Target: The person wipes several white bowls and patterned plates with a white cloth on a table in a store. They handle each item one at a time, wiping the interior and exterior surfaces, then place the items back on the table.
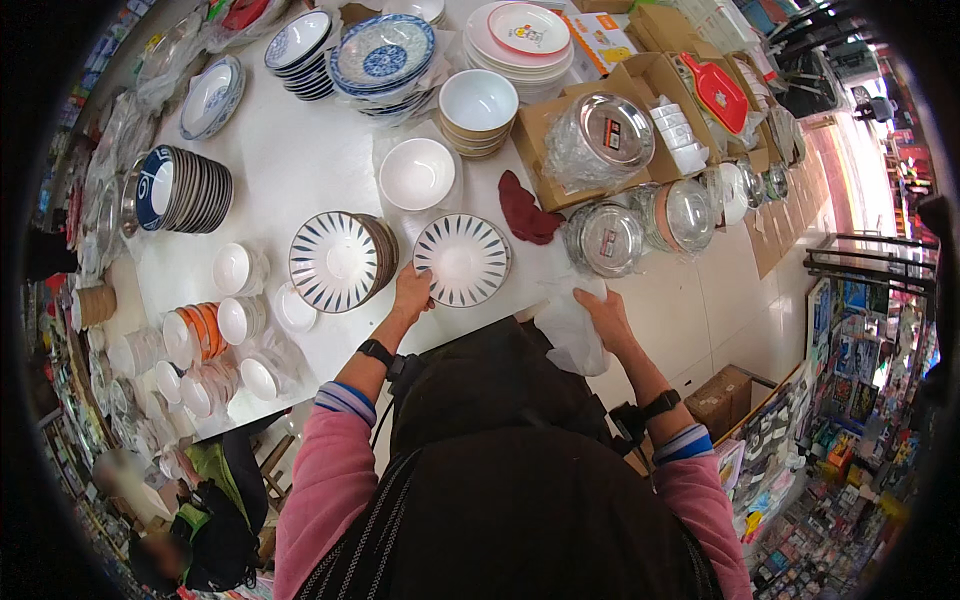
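Observation:
My left hand [414,291] grips the left edge of a white ceramic plate [462,261] with dark leaf-shaped marks around its rim. Just left of that hand stands a stack of matching plates [334,262]. My right hand [606,315] holds a crumpled sheet of thin white wrapping [571,341] beyond the table's edge. Between the held plate and some glass bowls [606,238] lies a dark red cloth [526,210]. A white bowl [417,174] sits behind the plate on thin wrapping, with stacked tan-sided bowls [478,105] behind it.
Blue-patterned dishes [382,56] and dark blue bowls [184,189] stand on the white table [270,161]. Small white and orange bowls [196,334] crowd the left corner. A cardboard box [536,142] holds wrapped glassware at the right. A person [217,517] is at the lower left.

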The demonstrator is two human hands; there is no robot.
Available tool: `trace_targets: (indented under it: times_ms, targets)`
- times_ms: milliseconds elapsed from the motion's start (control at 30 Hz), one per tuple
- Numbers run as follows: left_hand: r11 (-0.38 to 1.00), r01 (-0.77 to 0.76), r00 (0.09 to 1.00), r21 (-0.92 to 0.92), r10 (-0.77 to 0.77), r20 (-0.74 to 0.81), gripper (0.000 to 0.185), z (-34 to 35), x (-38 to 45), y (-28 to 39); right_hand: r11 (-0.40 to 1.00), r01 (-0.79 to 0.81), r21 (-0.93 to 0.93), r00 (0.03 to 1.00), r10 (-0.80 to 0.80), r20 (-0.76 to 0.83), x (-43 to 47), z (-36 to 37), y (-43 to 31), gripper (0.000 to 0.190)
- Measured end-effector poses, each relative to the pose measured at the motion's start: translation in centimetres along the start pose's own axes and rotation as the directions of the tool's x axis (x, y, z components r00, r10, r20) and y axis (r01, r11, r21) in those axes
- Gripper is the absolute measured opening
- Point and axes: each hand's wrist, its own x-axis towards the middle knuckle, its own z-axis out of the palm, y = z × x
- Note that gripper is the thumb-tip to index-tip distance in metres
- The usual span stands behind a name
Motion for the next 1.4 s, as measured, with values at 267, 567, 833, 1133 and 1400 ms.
trace_targets:
  times_ms: [267, 567, 833, 1133, 1400]
  targets:
    - [0.99, 0.132, 0.989, 0.05, -0.135, 0.059, 0.024, 1.4, 3.1, -1.7, 0.997, -0.037, 0.065, 0.993, 0.044, -0.113, -2.2, -4.3, 2.1, 0.033]
    - [0.933, 0.088, 0.996, 0.348, -0.07, -0.062, 0.023, 1.9, 3.9, -2.8, 0.997, -0.047, 0.068, 0.992, 0.055, -0.117, -2.3, -5.5, 1.4, 0.032]
    - [0.667, 0.088, 0.996, 0.74, -0.083, -0.043, 0.043, 1.1, 3.6, -2.1, 0.993, -0.078, 0.085, 0.989, 0.088, -0.123, -1.6, -6.2, 1.3, 0.033]
    - [0.631, -0.246, 0.595, 0.736, 0.698, -0.399, 0.014, -8.0, -7.6, 3.7, 0.976, -0.076, 0.205, 0.997, 0.078, -0.001, -0.4, -4.1, -1.8, 0.034]
    - [0.729, 0.19, 0.667, 0.657, 0.396, -0.631, 0.041, -18.6, -4.4, 1.2, 0.981, -0.029, 0.19, 0.993, 0.008, 0.114, 0.2, -0.8, -2.8, 0.031]
